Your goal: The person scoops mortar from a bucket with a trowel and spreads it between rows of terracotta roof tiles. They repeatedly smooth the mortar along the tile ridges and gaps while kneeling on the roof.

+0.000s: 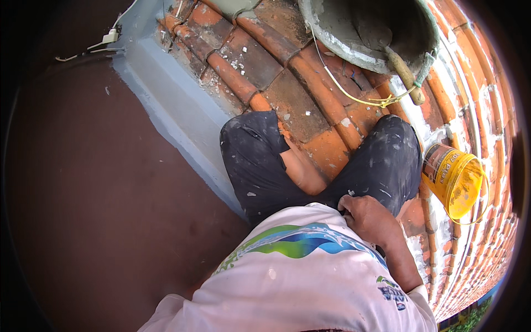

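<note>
View from above of a person sitting on a sloping roof of orange clay tiles (310, 105), knees spread, wearing dark, paint-flecked trousers (260, 160) and a white shirt with a blue and green wave design (310, 265). Only the right hand (368, 218) is in sight: it rests at the waist, where the shirt hem meets the trousers near the right thigh, with the fingers curled inward against the fabric; whether they grip the cloth or anything small cannot be told. The left hand is out of view. Just beside the right knee, on the tiles, a yellow plastic bucket (453, 180) lies tipped on its side with its open mouth facing down the slope. Higher up the roof, beyond the knees, sits a large round tub (426, 27) smeared with grey mortar, and a wooden-handled trowel (406, 74) leans over its rim, the handle pointing toward the person. A thin yellow cord (343, 91) runs from the tub across the tiles. On the person's left, a grey-painted strip of flashing (171, 105) borders the tiles, and past it a smooth dark reddish-brown surface (94, 182) fills the left side. A small white wire (108, 40) lies near the top left.
</note>
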`<state>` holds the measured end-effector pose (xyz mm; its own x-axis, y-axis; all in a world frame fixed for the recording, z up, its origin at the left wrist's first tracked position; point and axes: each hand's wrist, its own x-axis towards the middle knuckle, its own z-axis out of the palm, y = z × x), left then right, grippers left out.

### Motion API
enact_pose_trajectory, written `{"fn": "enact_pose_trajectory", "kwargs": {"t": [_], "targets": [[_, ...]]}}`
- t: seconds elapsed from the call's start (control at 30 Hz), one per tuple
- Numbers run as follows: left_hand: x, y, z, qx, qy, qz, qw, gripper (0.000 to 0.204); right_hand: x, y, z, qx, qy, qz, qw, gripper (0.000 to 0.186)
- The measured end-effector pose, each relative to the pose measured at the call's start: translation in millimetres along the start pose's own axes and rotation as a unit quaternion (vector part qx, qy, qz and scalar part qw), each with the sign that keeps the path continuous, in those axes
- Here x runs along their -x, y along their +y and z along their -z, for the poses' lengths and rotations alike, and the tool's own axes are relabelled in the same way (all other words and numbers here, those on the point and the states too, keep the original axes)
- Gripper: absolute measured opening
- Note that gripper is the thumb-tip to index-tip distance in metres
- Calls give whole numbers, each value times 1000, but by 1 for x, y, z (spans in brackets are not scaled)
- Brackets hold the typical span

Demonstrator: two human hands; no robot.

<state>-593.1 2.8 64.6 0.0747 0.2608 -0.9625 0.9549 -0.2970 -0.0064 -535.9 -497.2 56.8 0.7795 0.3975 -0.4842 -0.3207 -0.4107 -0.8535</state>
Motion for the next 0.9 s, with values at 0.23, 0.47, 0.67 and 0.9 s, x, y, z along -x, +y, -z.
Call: {"fn": "enact_pose_trajectory", "kwargs": {"t": [0.23, 0.47, 0.67, 0.9], "targets": [[48, 41, -15, -150, 7, -5, 989, 27, -9, 6, 8, -147, -20, 87, 985, 9], [108, 140, -36, -459, -31, -100, 882, 25, 15, -12, 20, -69, 49, -75, 994, 11], [112, 209, -71, -564, -118, -401, 712, 20, 81, -23, 6, -95, 102, -187, 972, 15], [59, 238, -113, -556, -219, -472, 648, 16, 164, -9, -52, -30, 152, -414, 897, 14]]}}
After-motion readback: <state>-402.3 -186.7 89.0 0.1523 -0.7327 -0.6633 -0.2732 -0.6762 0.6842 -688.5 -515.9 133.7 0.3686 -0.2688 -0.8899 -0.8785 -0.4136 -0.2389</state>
